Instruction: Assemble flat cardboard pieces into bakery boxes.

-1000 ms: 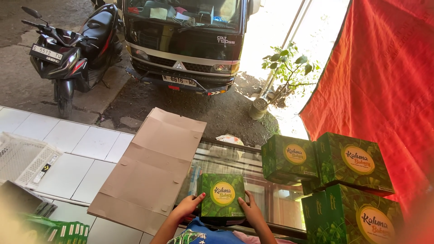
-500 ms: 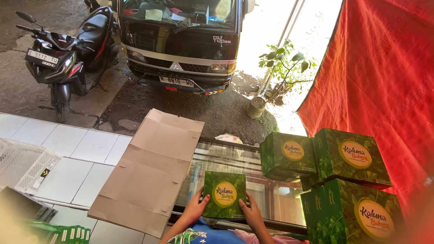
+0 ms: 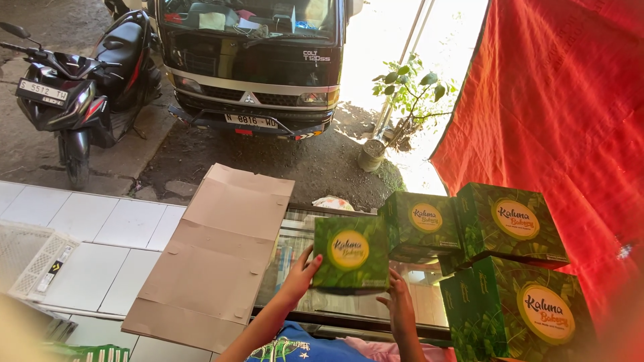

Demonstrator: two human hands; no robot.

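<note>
While raised, green box (image 3: 350, 253) sits between left hand (image 3: 300, 275) (right hand (image 3: 400, 303) too).

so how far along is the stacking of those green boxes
Three green boxes with round yellow labels already sit stacked at the right: an upper pair and a lower one. In hand: a fourth green box, held between the left hand and right hand above the glass counter, apart from the stack. It is not yet set down. The flattened cardboard lies unused.
</note>
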